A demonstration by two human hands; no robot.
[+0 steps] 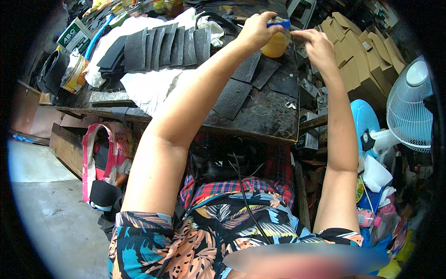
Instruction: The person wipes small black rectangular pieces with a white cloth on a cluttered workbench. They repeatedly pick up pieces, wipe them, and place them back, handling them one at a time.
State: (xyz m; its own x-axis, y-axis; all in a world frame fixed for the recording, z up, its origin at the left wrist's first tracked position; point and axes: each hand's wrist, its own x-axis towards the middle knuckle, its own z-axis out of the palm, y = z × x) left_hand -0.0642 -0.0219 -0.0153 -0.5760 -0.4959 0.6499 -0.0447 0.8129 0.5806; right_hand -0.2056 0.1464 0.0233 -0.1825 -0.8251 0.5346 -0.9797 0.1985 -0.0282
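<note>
Far off at the back right of the worktable stands a jar (275,45) of yellow-amber contents. Closed fingers of my left hand (258,30) grip the blue lid (284,23) at its top. On the jar's right side is my right hand (320,50), its index finger stretched toward the rim and the other fingers partly curled. I cannot tell whether that fingertip touches the jar. Flat black pieces (233,98) lie below the jar on the dark worktable (274,118). A row of overlapping black strips (167,47) rests on white cloth left of my left forearm.
At the table's left are a tub (74,76), a green-and-white container (74,36) and a blue strip (98,36). Cardboard pieces (367,60) and a blue-and-white fan (411,107) stand at the right. A pink-and-white bag (88,162) hangs below the table's left side.
</note>
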